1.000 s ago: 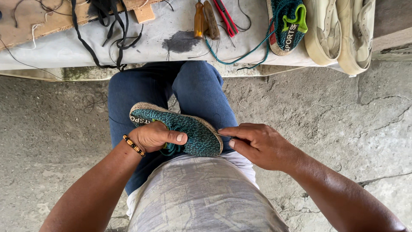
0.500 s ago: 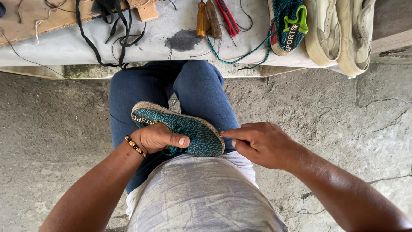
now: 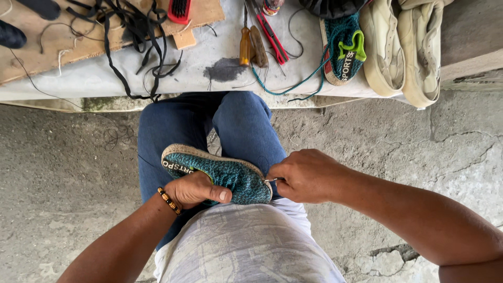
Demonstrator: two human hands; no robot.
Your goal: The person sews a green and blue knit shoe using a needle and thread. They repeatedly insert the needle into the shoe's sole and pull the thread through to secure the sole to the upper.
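Resting on the lap across blue-jeaned thighs lay a teal knit shoe (image 3: pixel 217 172), tipped on its side with the pale stitched sole edge up, probably to bring the toe seam within reach. Gripped from below by the left hand (image 3: pixel 196 189), fingers curled under, thumb pressed flat on the knit, a beaded bracelet (image 3: pixel 168 200) at the wrist. Pinched at the toe by the right hand (image 3: pixel 309 175), closed tight on a thin metal tool (image 3: pixel 272 180), likely a needle or awl, its tip meeting the sole edge. Beyond the knees, a low grey bench (image 3: pixel 157 68), stained dark in one patch. Laid out there within easy reach: the matching shoe (image 3: pixel 343 47) trailing teal cord, two cream shoes (image 3: pixel 403 47), wooden-handled tools (image 3: pixel 251 44), a red-handled tool (image 3: pixel 272 36), tangled black laces (image 3: pixel 131 36), brown board (image 3: pixel 78 42). Underneath, rough cracked concrete floor (image 3: pixel 63 183).
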